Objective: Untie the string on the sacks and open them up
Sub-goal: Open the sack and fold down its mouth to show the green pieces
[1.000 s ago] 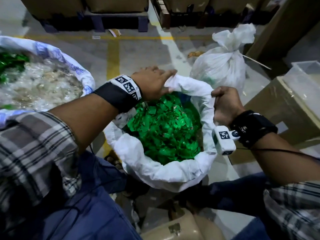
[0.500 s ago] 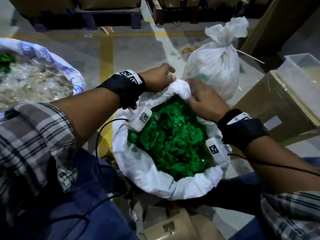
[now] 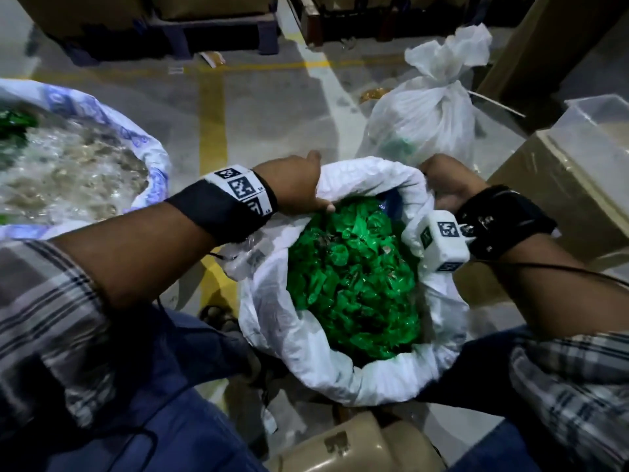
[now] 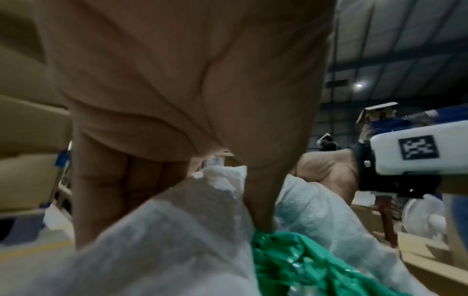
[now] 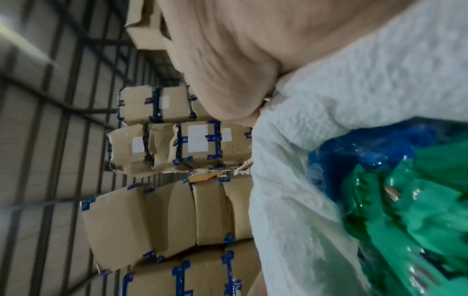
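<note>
An open white sack (image 3: 299, 338) stands between my knees with its rim rolled down, full of green plastic scraps (image 3: 354, 287). My left hand (image 3: 299, 189) grips the far left part of the rim, thumb inside against the green scraps (image 4: 291, 266) and fingers (image 4: 119, 180) outside the white sack (image 4: 177, 240). At the far right of the rim my right hand (image 3: 446, 185) grips the cloth. The right wrist view shows its palm (image 5: 228, 70) wrapped round the white sack (image 5: 354, 84). A second white sack (image 3: 425, 114) stands behind, its neck still tied.
A large open sack (image 3: 146, 155) of clear and green scraps sits at the left. Cardboard boxes (image 3: 561, 185) stand at the right, with a clear plastic bin (image 3: 599, 114) on top. Pallets (image 3: 211, 32) line the far floor. A beige object (image 3: 354, 447) lies at my feet.
Both hands met at the far rim half a second ago; now they have moved apart along it, left hand leftward and right hand rightward, spreading the mouth wider.
</note>
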{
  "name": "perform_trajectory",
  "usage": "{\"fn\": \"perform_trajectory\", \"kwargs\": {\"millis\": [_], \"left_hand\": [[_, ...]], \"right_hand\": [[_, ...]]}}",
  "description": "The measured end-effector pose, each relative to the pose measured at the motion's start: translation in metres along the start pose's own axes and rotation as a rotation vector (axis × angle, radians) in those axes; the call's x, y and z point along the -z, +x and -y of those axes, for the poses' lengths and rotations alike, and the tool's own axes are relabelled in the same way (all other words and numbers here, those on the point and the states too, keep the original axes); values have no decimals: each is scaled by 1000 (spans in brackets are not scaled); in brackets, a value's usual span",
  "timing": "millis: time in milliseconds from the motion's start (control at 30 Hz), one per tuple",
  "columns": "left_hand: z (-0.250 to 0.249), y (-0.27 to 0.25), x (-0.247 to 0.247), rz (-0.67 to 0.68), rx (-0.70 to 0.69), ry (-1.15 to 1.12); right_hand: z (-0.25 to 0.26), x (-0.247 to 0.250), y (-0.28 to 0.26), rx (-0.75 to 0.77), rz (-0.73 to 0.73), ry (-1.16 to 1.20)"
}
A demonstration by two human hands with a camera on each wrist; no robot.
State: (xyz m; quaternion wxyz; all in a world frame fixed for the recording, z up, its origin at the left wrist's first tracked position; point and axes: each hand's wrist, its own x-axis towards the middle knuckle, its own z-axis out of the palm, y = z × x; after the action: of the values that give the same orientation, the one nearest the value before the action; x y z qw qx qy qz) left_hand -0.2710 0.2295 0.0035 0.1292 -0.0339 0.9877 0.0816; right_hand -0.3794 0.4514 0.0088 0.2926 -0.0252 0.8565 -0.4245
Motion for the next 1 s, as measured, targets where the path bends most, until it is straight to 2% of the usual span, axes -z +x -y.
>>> {"fn": "perform_trajectory", "kwargs": {"millis": [100, 133, 200, 267, 300, 367, 467, 533, 600, 667, 767, 800, 900, 967, 1000], "left_hand": [[3, -3, 0, -10, 9, -232], [10, -1, 2, -43, 31, -357], [21, 3, 9, -84, 135, -698], [25, 3, 16, 6, 278, -1138], [25, 2, 19, 63, 332, -1308], [24, -2, 23, 138, 351, -1454], [24, -5, 28, 187, 272, -1497], [24, -6, 30, 189, 251, -1458], [25, -5, 30, 82, 300, -1277], [29, -5, 26, 14, 361, -951], [31, -13, 16, 97, 487, -520], [31, -14, 12, 102, 488, -465], [38, -13, 7, 9, 464, -386], [44, -7, 3, -62, 467, -513], [46, -5, 3, -89, 474, -679]], "right_hand": [[9, -12, -4, -31, -136, -134], [10, -16, -3, 28, -240, -327], [12, -28, -16, 145, -496, -455], [10, -44, -32, 381, -674, -511], [11, -55, -41, 489, -682, -586], [13, -76, -54, 597, -496, -611], [8, -108, -76, 588, -149, -574], [-4, -126, -89, 599, -32, -604], [-16, -138, -95, 615, -18, -700], [-20, -141, -95, 609, -53, -806], [-21, -144, -94, 615, -101, -895], [-21, -146, -95, 628, -104, -907], [-22, -154, -101, 656, -107, -850], [-21, -157, -107, 692, -88, -749], [-21, -159, -109, 714, -64, -710]]}}
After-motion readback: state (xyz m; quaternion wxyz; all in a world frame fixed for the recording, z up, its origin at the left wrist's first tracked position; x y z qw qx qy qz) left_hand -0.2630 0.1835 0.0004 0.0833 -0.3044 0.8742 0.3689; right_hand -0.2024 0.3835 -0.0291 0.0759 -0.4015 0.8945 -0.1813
